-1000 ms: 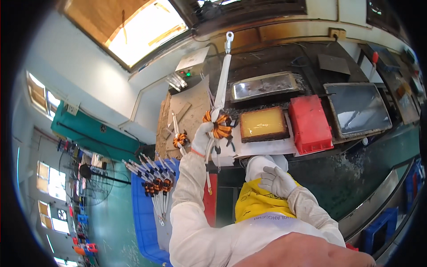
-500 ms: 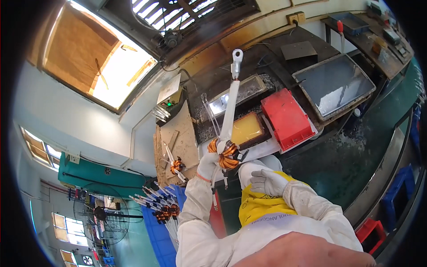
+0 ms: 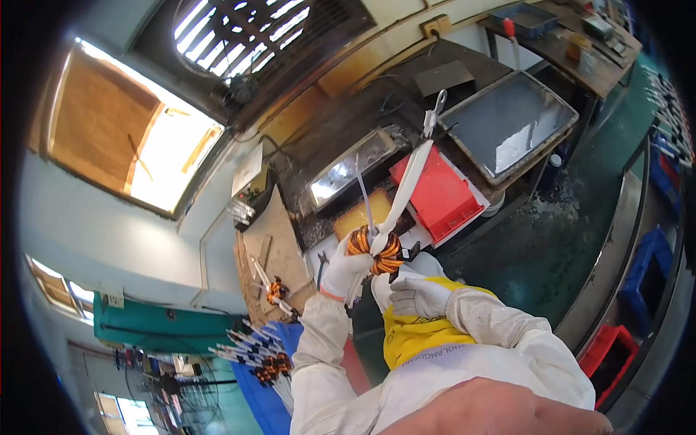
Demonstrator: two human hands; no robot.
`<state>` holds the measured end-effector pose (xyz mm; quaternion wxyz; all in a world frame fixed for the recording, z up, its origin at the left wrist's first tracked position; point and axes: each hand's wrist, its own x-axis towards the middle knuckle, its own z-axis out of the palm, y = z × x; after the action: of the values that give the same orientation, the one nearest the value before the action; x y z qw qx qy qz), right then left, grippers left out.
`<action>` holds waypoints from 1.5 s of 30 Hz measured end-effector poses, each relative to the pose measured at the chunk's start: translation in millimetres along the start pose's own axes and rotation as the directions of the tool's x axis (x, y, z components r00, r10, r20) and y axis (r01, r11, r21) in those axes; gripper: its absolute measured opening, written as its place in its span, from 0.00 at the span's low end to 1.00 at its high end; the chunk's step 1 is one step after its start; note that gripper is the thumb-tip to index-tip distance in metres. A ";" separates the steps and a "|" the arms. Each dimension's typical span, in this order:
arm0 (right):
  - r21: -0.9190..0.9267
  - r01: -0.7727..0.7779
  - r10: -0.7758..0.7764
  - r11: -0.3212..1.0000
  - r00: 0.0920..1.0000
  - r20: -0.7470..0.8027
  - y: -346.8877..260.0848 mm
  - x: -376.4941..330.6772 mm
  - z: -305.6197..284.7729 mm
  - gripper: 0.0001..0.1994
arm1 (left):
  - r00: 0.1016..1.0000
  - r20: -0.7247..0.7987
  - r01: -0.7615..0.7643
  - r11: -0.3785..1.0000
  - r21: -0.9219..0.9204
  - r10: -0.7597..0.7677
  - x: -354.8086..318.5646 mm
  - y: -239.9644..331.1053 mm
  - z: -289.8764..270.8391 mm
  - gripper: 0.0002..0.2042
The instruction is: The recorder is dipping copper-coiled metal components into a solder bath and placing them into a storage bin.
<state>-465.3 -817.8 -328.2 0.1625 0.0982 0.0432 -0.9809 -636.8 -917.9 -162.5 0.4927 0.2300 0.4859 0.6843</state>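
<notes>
My left hand (image 3: 341, 274), in a white glove, grips a ring-shaped coil (image 3: 386, 255) wound with copper wire. A long white-sleeved lead (image 3: 407, 185) rises from the coil and ends in a metal ring terminal (image 3: 433, 114). A thinner lead (image 3: 365, 194) points up beside it, across the far side of a small tray of yellow liquid (image 3: 354, 222). My gloved right hand (image 3: 420, 297) lies over the yellow apron (image 3: 428, 341), fingers stretched out and holding nothing. A black piece (image 3: 410, 251) hangs at the coil's right side.
Beyond the yellow tray sits a rectangular pan of shiny metal (image 3: 330, 190). A red bin (image 3: 438, 199) and a large shallow tray (image 3: 500, 134) stand to the right. Another coil (image 3: 275, 292) lies on a wooden board (image 3: 254, 250). A blue bin (image 3: 254, 395) at lower left holds several coils.
The coil has turned in my left hand, and its long lead now leans right, over the red bin and the large tray's edge. The view has shifted; my right hand stays open at the apron.
</notes>
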 end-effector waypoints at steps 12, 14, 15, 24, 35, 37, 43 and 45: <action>-0.045 -0.007 0.006 0.999 0.999 -0.033 -3.0 -4.8 7.3 0.15 | 0.995 -0.088 0.060 0.983 0.171 -0.045 -0.6 -2.0 15.4 0.29; -0.020 -0.023 0.023 1.000 1.000 -0.017 -2.2 -4.1 6.2 0.14 | 0.995 -0.074 0.072 0.990 0.123 -0.063 -1.0 -1.6 20.0 0.28; 0.009 -0.035 0.035 0.999 0.999 -0.031 -2.1 -3.5 5.6 0.14 | 0.997 -0.065 0.054 0.991 0.121 -0.046 -0.7 -1.6 23.0 0.28; 0.038 -0.056 0.057 0.998 0.998 -0.021 -1.0 1.0 -1.8 0.17 | 0.970 -0.242 0.113 0.814 0.569 0.035 31.1 3.3 49.6 0.31; -0.001 -0.038 0.038 0.999 0.999 -0.035 -1.0 1.7 -3.2 0.20 | 0.994 -0.048 0.024 0.236 0.972 0.098 157.2 -8.5 81.9 0.31; -0.010 -0.045 0.044 0.999 0.998 -0.047 -1.3 1.8 -2.7 0.20 | 1.000 -0.026 0.026 0.268 0.963 -0.004 175.8 -8.7 79.7 0.31; -0.010 -0.041 0.041 0.999 0.999 -0.034 -3.9 4.9 -6.0 0.22 | 0.999 0.013 -0.007 0.184 0.983 -0.033 198.0 -8.7 73.6 0.33; 0.012 -0.048 0.048 0.999 0.998 -0.027 -2.2 8.5 -8.8 0.22 | 1.000 0.002 0.001 0.154 0.988 -0.022 194.5 -9.4 74.7 0.34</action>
<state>-472.3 -817.4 -338.4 0.1848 0.1134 0.0375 -0.9755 -652.8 -710.1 -171.3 0.2340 0.4968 0.8118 0.1982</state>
